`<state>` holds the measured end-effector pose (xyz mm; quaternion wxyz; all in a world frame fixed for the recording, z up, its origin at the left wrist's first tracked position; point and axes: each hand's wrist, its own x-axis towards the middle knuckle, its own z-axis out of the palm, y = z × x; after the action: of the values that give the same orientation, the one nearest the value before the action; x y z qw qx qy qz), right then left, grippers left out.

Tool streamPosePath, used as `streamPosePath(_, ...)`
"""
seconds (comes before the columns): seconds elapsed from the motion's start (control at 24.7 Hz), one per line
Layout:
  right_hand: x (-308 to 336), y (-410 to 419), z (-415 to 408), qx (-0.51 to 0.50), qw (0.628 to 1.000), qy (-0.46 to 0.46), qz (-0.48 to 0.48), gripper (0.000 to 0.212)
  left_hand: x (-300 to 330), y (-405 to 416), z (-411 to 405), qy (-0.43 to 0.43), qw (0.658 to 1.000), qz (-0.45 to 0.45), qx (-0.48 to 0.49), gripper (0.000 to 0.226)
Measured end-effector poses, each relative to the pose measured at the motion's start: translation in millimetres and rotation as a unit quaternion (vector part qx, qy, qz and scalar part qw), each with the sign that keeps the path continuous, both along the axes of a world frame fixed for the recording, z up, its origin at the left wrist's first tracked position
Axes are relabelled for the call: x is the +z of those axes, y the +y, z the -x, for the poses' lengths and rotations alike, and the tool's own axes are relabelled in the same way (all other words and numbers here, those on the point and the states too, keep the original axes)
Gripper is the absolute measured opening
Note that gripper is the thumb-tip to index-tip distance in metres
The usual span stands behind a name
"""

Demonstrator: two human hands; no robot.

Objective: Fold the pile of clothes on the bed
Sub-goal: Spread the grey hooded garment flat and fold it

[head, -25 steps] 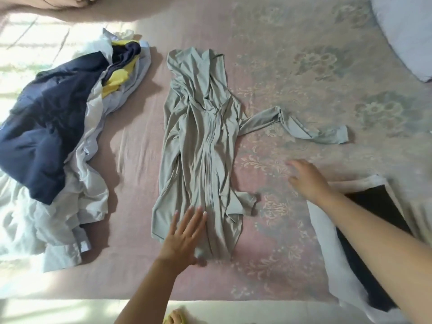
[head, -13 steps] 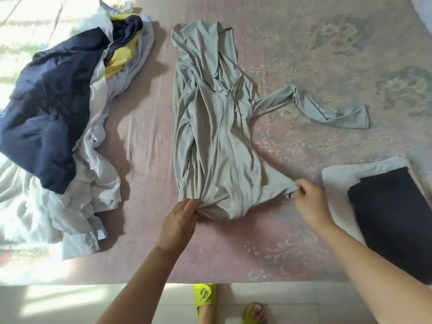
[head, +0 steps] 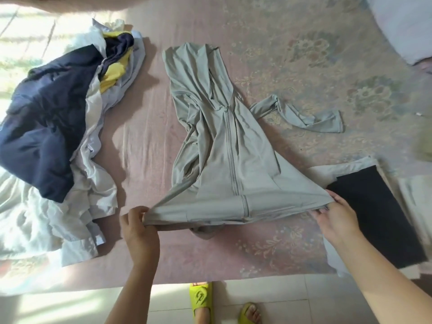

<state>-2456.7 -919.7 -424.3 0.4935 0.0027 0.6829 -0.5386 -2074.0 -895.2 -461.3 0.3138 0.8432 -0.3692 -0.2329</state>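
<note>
A grey zip-up hooded jacket (head: 219, 146) lies lengthwise on the pink floral bed (head: 292, 73), hood at the far end, one sleeve trailing off to the right. My left hand (head: 138, 228) pinches the left corner of its hem. My right hand (head: 334, 216) grips the right corner, and the hem is stretched taut and wide between them, raised a little off the sheet. An unfolded pile of clothes (head: 53, 141), navy, white, pale blue and yellow, is heaped at the left.
Folded garments (head: 374, 218), a dark one on a white one, sit at the right, under my right forearm. A pale pillow (head: 402, 26) lies at the far right corner. The bed's near edge meets tiled floor, where my feet in green slippers (head: 201, 300) stand.
Both hands went from flat on the jacket and the bed to gripping the hem's corners, then pulled apart, spreading the bunched lower jacket wide.
</note>
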Motion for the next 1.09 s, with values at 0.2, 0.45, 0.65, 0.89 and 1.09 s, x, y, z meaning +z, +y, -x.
streamPosePath(0.2, 3, 9, -13, 0.166, 0.96, 0.227, -0.01, 0.027, 14, -6, 18, 0.333, 0.912, 0.09, 0.224, 0.046)
streamPosePath(0.45, 19, 20, 37, 0.492, 0.637, 0.581, -0.123, 0.039, 8, 42, 10, 0.313, 0.922, 0.098, 0.208, 0.061)
streamPosePath(0.65, 13, 27, 31, 0.343, 0.871, 0.343, -0.077, 0.048, -23, 69, 15, 0.329, 0.938, 0.011, 0.105, 0.058)
streamPosePath(0.89, -7, 61, 43, 0.69, 0.356, 0.586, -0.231, 0.043, -36, 111, 29, 0.104, 0.908, -0.186, -0.361, 0.035)
streamPosePath(1.09, -17, 53, -9, 0.672, 0.279, 0.653, -0.21, 0.038, -16, 63, 25, -0.019, 0.885, -0.172, -0.432, 0.026)
